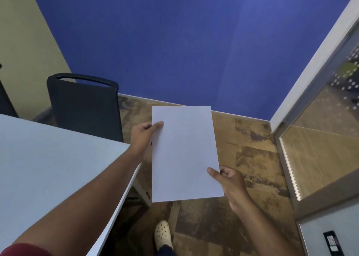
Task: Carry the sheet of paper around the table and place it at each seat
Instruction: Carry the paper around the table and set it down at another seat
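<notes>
The sheet of paper [184, 154] is in the air, held flat and roughly level over the floor [252, 168], just right of the near corner of the bench [48, 158] and clear of its surface. The left hand [142, 137] pinches the far left edge of the sheet, thumb on top and the other fingers curled beneath; the right hand [231, 181] pinches the near right edge in the same way, thumb lying on the upper face. Both hands are therefore closed on the paper at opposite corners, which keeps it taut and stops it from sagging. The step in hand appears to be the carry between seats — the sheet rests on nothing, and one shoe [164, 234] shows on the floor below it, beside the bench corner. A dark chair [83, 106] stands at the far side of the bench, tucked close to its edge, and is judged to mark the next seat. The next move calls for rounding the corner, swinging the sheet left over the bench top in front of that chair, lowering it flat, and releasing both pinches only once it lies fully supported. A glass door [320, 148] stands near on the right — passage here is narrow, so the sheet should be kept close to the body.
</notes>
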`<state>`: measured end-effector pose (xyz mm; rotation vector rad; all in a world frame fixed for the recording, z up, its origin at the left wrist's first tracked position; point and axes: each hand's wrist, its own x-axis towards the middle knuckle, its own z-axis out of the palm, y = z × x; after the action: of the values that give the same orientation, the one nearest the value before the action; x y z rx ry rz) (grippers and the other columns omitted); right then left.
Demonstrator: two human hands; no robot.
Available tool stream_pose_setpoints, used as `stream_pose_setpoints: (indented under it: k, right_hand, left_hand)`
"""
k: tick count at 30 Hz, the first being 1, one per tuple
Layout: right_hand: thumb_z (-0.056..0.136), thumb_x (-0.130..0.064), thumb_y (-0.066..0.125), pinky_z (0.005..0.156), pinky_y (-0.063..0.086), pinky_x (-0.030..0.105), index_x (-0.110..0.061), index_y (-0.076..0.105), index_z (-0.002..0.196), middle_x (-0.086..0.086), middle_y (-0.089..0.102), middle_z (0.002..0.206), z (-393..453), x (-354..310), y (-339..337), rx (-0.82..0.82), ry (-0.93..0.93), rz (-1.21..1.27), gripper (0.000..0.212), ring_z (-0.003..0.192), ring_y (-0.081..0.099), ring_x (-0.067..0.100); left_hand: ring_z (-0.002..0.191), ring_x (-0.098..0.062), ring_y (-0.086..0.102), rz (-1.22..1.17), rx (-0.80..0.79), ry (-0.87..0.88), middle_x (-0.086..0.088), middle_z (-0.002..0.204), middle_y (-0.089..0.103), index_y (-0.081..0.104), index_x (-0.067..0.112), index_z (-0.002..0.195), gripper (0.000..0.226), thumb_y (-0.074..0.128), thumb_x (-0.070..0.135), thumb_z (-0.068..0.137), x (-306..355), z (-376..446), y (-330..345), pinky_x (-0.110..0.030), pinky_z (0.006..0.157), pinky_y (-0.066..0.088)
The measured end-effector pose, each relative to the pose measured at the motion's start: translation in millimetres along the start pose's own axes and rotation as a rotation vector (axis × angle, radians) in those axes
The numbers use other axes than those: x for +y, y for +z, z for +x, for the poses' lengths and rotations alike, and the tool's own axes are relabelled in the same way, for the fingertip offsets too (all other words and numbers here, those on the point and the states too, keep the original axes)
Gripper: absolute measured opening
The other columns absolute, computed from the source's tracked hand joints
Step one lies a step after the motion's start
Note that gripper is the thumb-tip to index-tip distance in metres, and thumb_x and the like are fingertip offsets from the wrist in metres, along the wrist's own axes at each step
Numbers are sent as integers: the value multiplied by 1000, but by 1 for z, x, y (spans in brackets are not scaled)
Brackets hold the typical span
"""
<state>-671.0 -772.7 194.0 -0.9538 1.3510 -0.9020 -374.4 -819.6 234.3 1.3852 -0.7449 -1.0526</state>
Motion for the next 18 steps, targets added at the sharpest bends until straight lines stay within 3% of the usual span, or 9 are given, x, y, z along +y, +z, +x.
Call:
stream_pose_setpoints:
  k: [2,8,12,18]
  right_hand:
    - [93,-12,82,91,65,41,-7,82,100,5,86,97,33,-12,5,-11,-15,0,9,93,83,26]
    - [93,-15,82,92,64,43,-5,81,101,7,85,100,153,-67,29,-39,-45,-26,12,94,82,28]
    - [93,-15,81,93,64,45,-6,82,100,5,86,99,232,-114,47,-51,-58,-55,11,96,82,31]
    - [92,-15,82,93,64,47,-4,81,99,7,86,96,345,-163,78,-73,-78,-61,13,96,81,34]
  left_hand:
    - [66,-17,69,-10,0,15,-4,80,79,78,4,84,29,84,31,95,6,32,12,-32,59,52]
    - [71,-26,60,-75,22,53,-12,82,73,65,-12,91,52,86,35,92,18,156,31,-38,66,45]
    - [77,-32,64,-84,80,47,-26,91,77,69,-11,92,44,85,30,94,35,237,42,-45,72,49]
    - [78,-33,67,-22,143,74,-29,97,77,73,-7,89,39,84,30,94,61,351,54,-47,73,52]
